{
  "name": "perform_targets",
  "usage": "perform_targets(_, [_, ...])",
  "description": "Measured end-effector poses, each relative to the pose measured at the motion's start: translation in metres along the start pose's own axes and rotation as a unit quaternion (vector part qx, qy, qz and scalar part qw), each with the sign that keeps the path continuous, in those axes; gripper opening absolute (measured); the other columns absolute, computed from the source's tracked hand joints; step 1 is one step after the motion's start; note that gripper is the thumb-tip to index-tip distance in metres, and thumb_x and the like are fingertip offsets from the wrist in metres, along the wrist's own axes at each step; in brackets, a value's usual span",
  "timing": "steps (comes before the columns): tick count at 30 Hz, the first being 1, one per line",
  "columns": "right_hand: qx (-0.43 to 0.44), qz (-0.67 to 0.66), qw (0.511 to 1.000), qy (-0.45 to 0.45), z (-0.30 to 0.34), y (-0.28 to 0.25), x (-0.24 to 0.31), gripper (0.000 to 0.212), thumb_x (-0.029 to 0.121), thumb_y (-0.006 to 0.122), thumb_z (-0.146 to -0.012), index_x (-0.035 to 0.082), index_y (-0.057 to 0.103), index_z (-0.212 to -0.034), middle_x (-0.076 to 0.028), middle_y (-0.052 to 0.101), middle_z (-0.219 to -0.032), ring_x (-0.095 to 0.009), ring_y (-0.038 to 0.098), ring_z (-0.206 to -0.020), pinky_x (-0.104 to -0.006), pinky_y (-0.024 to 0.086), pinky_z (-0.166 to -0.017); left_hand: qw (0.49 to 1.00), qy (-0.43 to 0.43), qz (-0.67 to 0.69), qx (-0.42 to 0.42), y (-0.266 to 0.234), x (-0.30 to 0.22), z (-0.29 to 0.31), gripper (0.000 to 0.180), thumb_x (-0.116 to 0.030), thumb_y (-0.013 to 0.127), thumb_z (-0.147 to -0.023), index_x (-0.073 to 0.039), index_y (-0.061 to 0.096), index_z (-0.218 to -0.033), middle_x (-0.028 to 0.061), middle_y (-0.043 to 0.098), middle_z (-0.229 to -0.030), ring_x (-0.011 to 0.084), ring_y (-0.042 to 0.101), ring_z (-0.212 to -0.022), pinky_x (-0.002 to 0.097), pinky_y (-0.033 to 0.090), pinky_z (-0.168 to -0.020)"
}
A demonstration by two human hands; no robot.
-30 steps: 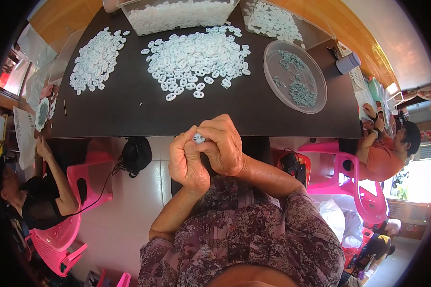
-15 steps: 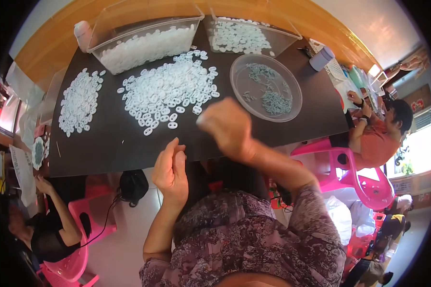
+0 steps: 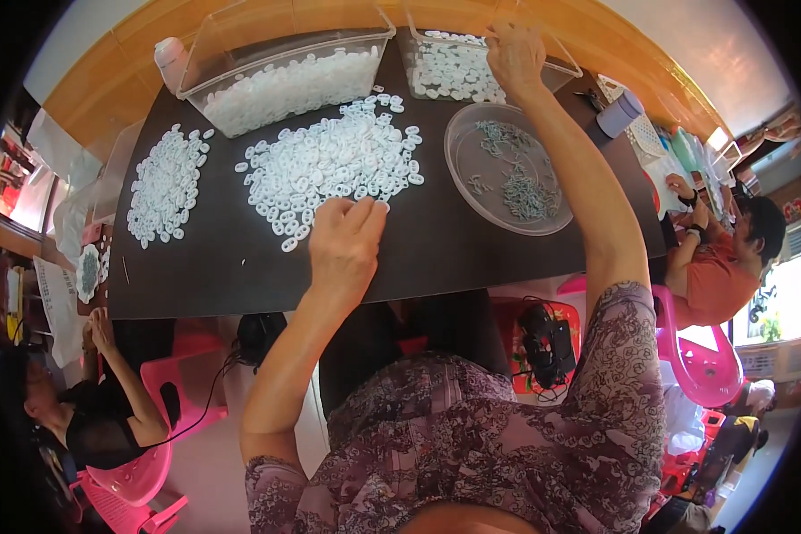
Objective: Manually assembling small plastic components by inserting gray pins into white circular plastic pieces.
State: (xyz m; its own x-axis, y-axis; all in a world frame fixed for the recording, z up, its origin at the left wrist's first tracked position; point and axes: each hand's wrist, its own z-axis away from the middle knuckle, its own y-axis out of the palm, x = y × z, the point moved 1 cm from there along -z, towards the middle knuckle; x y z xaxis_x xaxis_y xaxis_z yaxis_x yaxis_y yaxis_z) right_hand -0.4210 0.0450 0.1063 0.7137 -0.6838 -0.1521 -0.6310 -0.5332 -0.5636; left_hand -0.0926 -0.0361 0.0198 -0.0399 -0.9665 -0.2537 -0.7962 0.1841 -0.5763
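My left hand (image 3: 343,249) is at the near edge of a heap of small white oval plastic pieces with holes (image 3: 320,160). Its fingers are bent and close together, with the tips down by the pieces; what lies between them is hidden. My right hand (image 3: 518,60) is stretched far out over the right clear plastic bin (image 3: 536,78), which has more white pieces (image 3: 454,67) in it. Its fingers look loosely apart, and I see nothing in them. Below my right forearm sits a round clear tray (image 3: 461,191) of small grey-green pieces (image 3: 529,196).
A larger clear bin (image 3: 285,49) of white pieces stands at the back. A second white heap (image 3: 167,187) lies on the left of the dark table (image 3: 240,285). A white bottle (image 3: 169,62) and a lilac cup (image 3: 618,114) stand behind. People sit at both sides on pink chairs (image 3: 703,356).
My right hand has swung from the table's front away to the far right bin. My left hand has gone from above the front edge forward to the white heap, its fingers now bent down.
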Motion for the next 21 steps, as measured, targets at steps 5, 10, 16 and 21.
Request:
perform_targets(5, [-0.059,-0.134,0.988,-0.05,0.026,-0.026,0.026,0.015,0.011,0.066,-0.072,0.008,0.065,-0.087,-0.009,0.062,-0.084,-0.03,0.056,-0.081,-0.0398,0.045,-0.071,0.984,0.144,-0.045,0.1,0.025,0.011,-0.006,0.012,-0.003,0.057,-0.061,-0.002,0.055,-0.073,0.0067,0.047,-0.071,0.0229,0.046,-0.072,0.0352,0.039,-0.07])
perform_targets(10, [-0.035,-0.247,0.964,-0.09,0.056,-0.062,0.05,0.013,0.003,0.066,-0.071,0.005,0.063,-0.083,-0.009,0.062,-0.083,-0.029,0.055,-0.079,-0.0367,0.045,-0.069,0.979,0.144,-0.03,0.138,0.022,0.011,-0.005,0.01,-0.002,0.058,-0.061,-0.003,0.054,-0.069,0.008,0.047,-0.071,0.0242,0.045,-0.072,0.0361,0.038,-0.069])
perform_targets(16, [0.01,-0.303,0.947,-0.102,0.091,-0.088,0.07,0.01,0.001,0.064,-0.072,0.003,0.063,-0.081,-0.009,0.061,-0.082,-0.028,0.056,-0.078,-0.0362,0.046,-0.068,0.986,0.071,0.018,0.151,0.016,0.009,-0.003,0.013,0.003,0.06,-0.061,-0.004,0.055,-0.071,0.0097,0.048,-0.072,0.0264,0.046,-0.074,0.0369,0.037,-0.067])
perform_targets(21, [0.044,-0.327,0.94,-0.086,0.114,-0.104,0.075,0.009,0.0,0.064,-0.072,0.004,0.063,-0.081,-0.01,0.061,-0.082,-0.028,0.056,-0.077,-0.0364,0.046,-0.068,0.984,0.027,0.02,0.173,0.015,0.007,-0.002,0.011,-0.004,0.065,-0.07,-0.007,0.06,-0.079,0.0057,0.052,-0.076,0.0241,0.048,-0.077,0.0357,0.04,-0.069])
